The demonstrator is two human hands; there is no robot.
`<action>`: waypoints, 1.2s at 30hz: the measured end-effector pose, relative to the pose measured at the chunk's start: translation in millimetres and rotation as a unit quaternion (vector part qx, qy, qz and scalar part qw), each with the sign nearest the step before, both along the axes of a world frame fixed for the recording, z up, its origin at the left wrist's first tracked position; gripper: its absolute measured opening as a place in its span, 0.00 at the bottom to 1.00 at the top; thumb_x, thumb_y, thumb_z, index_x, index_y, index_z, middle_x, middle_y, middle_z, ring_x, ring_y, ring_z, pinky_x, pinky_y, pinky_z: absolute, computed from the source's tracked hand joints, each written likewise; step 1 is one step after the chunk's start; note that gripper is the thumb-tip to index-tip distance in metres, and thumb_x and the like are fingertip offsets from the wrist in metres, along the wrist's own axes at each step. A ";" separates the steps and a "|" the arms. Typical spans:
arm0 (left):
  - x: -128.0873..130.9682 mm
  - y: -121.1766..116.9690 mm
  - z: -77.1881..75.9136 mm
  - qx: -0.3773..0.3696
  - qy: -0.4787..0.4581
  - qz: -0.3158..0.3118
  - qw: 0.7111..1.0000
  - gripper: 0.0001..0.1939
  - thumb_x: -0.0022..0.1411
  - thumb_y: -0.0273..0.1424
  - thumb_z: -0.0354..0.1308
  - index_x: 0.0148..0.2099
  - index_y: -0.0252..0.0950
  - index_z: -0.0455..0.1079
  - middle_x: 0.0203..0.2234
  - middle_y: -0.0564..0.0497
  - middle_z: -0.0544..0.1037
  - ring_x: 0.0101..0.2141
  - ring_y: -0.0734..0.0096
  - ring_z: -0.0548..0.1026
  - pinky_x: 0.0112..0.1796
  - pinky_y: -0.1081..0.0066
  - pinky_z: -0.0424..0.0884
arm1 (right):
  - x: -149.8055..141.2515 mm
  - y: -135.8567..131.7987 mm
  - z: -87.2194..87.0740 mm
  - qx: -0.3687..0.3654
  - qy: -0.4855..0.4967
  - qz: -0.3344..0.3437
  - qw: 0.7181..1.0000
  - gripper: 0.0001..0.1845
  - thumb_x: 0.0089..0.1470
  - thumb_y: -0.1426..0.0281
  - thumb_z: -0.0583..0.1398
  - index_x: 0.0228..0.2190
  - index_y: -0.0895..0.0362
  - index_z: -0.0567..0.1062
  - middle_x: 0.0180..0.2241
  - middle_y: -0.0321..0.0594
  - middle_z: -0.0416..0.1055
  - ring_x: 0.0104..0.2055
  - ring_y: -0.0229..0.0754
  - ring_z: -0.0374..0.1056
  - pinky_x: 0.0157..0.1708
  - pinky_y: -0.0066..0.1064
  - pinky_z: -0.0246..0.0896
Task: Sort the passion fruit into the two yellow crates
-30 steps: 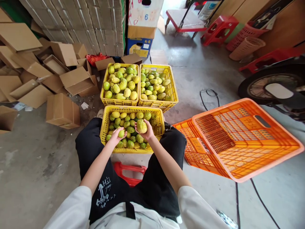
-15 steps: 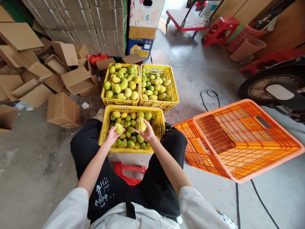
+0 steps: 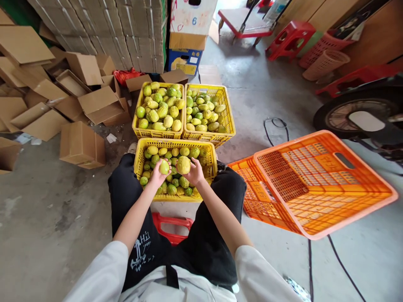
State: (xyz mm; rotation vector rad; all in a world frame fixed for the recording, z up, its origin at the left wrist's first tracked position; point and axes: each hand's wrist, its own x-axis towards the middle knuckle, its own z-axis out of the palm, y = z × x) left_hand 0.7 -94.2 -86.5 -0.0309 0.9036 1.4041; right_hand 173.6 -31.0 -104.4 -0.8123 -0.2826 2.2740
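I sit on a red stool (image 3: 171, 224) with a yellow crate (image 3: 138, 161) of green-yellow fruit between my knees. My left hand (image 3: 156, 177) is closed round a small green fruit (image 3: 164, 167), held just above the pile. My right hand (image 3: 194, 173) grips a larger yellowish fruit (image 3: 183, 165) right beside it. The two fruits are almost touching over the middle of the crate. Two more yellow crates, one at the far left (image 3: 136, 126) and one at the far right (image 3: 231, 121), stand behind it, both heaped with the same fruit.
Two tilted orange crates (image 3: 317, 184) lie on the concrete to my right. Loose cardboard boxes (image 3: 82, 144) are strewn to the left, with stacked cartons (image 3: 132, 33) behind. A wheel (image 3: 359, 115), red stools (image 3: 289, 37), baskets and a black cable (image 3: 277, 126) lie to the right.
My left hand has lifted a small green fruit out of the pile and brought it rightward beside the larger fruit in my right hand. My left knee shifted.
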 end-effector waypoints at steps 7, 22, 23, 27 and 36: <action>-2.1 5.7 16.4 -0.009 -0.024 0.042 0.999 0.09 0.63 0.33 0.58 0.44 0.36 0.73 0.41 0.43 0.82 0.47 0.57 0.80 0.48 0.58 0.78 | -0.9 1.9 3.6 0.005 0.022 -0.012 1.000 0.18 0.47 0.61 0.63 0.41 0.54 0.75 0.38 0.47 0.82 0.51 0.60 0.77 0.50 0.58 0.76; -46.8 -27.9 2.4 -0.088 0.051 0.022 0.995 0.11 0.58 0.30 0.62 0.44 0.35 0.74 0.31 0.49 0.80 0.27 0.73 0.77 0.30 0.74 0.74 | -3.6 0.4 5.1 -0.052 0.029 -0.015 0.998 0.23 0.56 0.55 0.59 0.45 0.59 0.74 0.42 0.54 0.81 0.50 0.60 0.78 0.48 0.54 0.78; -48.9 -29.1 2.7 -0.090 0.038 0.033 0.995 0.10 0.60 0.30 0.59 0.44 0.34 0.75 0.29 0.48 0.79 0.27 0.72 0.77 0.30 0.73 0.75 | -4.2 0.2 5.7 -0.057 0.033 -0.018 0.998 0.24 0.56 0.56 0.57 0.46 0.60 0.74 0.43 0.55 0.80 0.51 0.61 0.77 0.48 0.55 0.77; -50.0 -28.9 2.6 -0.070 -0.022 0.083 0.994 0.14 0.62 0.30 0.50 0.42 0.31 0.74 0.30 0.43 0.80 0.32 0.63 0.80 0.39 0.62 0.79 | -6.0 -0.2 6.8 -0.059 0.038 -0.033 0.997 0.26 0.52 0.64 0.53 0.50 0.61 0.72 0.44 0.56 0.80 0.55 0.61 0.75 0.51 0.58 0.75; -25.4 -6.1 14.2 -0.041 -0.032 0.051 0.997 0.07 0.66 0.30 0.57 0.43 0.33 0.73 0.37 0.42 0.81 0.39 0.62 0.81 0.40 0.66 0.79 | -0.1 -0.7 3.6 -0.014 -0.006 -0.016 1.000 0.12 0.54 0.63 0.64 0.41 0.53 0.75 0.37 0.42 0.82 0.46 0.53 0.78 0.48 0.47 0.78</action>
